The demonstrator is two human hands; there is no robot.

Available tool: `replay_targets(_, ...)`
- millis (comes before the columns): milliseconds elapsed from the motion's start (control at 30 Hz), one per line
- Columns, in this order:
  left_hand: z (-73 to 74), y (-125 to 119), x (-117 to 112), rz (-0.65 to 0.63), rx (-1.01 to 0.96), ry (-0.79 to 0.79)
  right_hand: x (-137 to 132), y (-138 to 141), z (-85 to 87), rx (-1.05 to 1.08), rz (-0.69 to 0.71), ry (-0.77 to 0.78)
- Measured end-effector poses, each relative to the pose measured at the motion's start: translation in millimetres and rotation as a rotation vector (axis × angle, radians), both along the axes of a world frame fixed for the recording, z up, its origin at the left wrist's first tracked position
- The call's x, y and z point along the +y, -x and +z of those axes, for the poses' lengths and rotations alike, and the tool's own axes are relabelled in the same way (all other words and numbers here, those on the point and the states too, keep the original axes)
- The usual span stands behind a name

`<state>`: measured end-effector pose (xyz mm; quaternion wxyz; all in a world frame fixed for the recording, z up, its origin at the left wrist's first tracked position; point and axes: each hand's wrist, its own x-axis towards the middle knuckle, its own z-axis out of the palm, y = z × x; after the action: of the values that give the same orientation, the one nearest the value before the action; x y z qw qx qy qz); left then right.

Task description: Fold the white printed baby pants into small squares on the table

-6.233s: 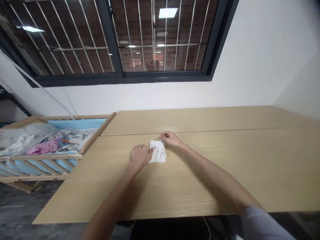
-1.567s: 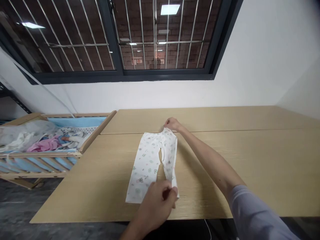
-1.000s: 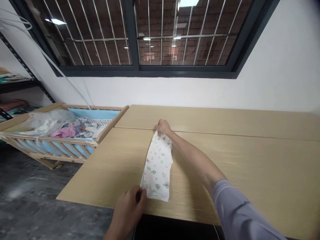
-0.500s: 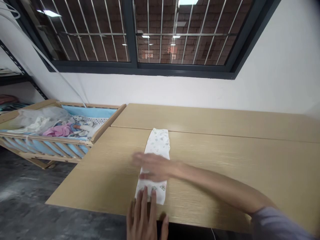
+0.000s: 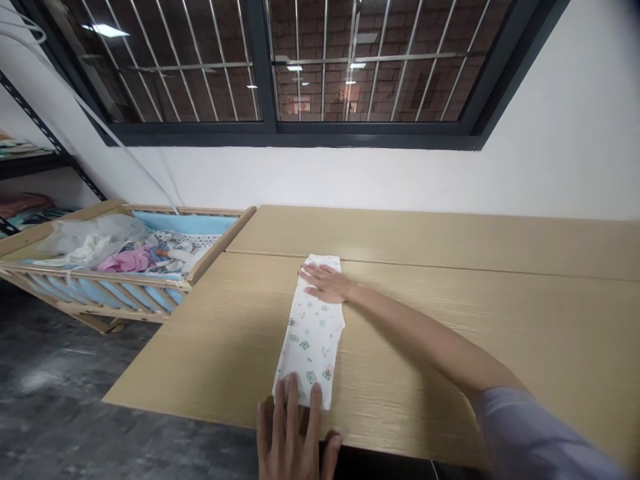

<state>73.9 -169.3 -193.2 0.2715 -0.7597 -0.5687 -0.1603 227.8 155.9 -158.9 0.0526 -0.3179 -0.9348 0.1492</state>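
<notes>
A long, narrow folded white cloth (image 5: 311,340) with a small green and pink print lies flat on the wooden table (image 5: 425,320). It looks like a baby garment, though its exact kind is hard to tell. Across its far end rests my right hand (image 5: 326,283), palm down with fingers stretched out. My left hand (image 5: 293,427) lies at the near end by the table's front edge, its fingers spread and the fingertips on the cloth.
Left of the table stands a wooden crib (image 5: 150,283) with blue lining, holding a pink cloth (image 5: 127,259) and other heaped fabrics. A barred window (image 5: 280,80) is in the wall behind. Shelves (image 5: 30,163) with folded textiles are at far left.
My right hand has moved away from me along the cloth, from its middle to its far end. My left hand stays at the near end. The view has shifted slightly.
</notes>
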Motion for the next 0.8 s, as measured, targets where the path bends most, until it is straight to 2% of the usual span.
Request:
replay_targets(100,-0.6,0.3,0.2,-0.007,0.013,-0.013,39.6,-12.1,-2.9,0.000,-0.088,-0.039)
replay_targets(167,-0.4,-0.4,0.2,-0.012,0.014,-0.016,52.8,-15.7,-3.9,-0.004,-0.096,-0.062)
replay_targets(233,1.3,-0.8,0.9,-0.015,0.003,-0.013,54.7,-15.9,-3.3,-0.011,-0.097,-0.080)
replay_targets(300,6.0,1.8,3.4,-0.016,-0.029,-0.010,44.4,-14.4,0.7,0.013,-0.099,-0.099)
replay_targets(400,20.3,15.7,12.4,-0.072,-0.117,0.016,3.8,-13.4,14.9,0.130,-0.091,-0.159)
replay_targets(500,38.8,37.3,24.7,-0.199,-0.226,0.109,-61.8,-17.8,35.6,0.236,-0.038,-0.184)
replay_targets(633,50.4,56.3,34.4,-0.401,-0.268,0.202,-154.0,-33.0,55.0,0.199,0.255,-0.010)
replay_targets(700,48.1,59.0,34.0,-0.469,-0.236,0.205,-190.4,-42.1,55.0,0.190,0.340,-0.009)
replay_targets(800,41.5,60.0,29.5,-0.493,-0.211,0.175,-230.7,-53.6,41.2,0.167,0.317,-0.132)
